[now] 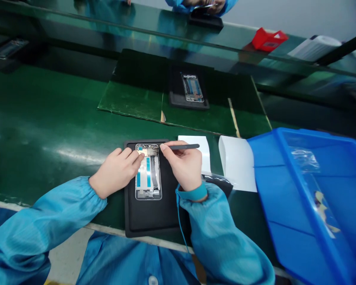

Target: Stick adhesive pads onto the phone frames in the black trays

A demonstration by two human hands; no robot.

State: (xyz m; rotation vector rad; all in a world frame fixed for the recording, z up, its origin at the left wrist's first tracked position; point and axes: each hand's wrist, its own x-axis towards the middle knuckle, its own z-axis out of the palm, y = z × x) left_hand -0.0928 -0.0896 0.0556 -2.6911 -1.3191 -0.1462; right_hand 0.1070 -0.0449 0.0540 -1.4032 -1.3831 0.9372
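An opened phone (148, 194) lies on a black tray (151, 219) in front of me, its circuit board and blue strips exposed. My left hand (115, 172) reaches in from the left with bent fingers, gripping the phone's left edge and touching its upper part. Between the closed fingers of my right hand (185, 166) is a slim black pen-shaped tool (185, 147). Its thin tip points left over the phone's top right part; whether it touches is too small to tell. A blue wrist strap (192, 193) circles my right wrist.
A blue bin (269, 198) stands at right, beside white sheets (237, 162). Farther back, another opened phone (192, 88) lies on a black tray (173, 101). Behind the ledge are a red box (268, 39) and another person's hands (216, 6).
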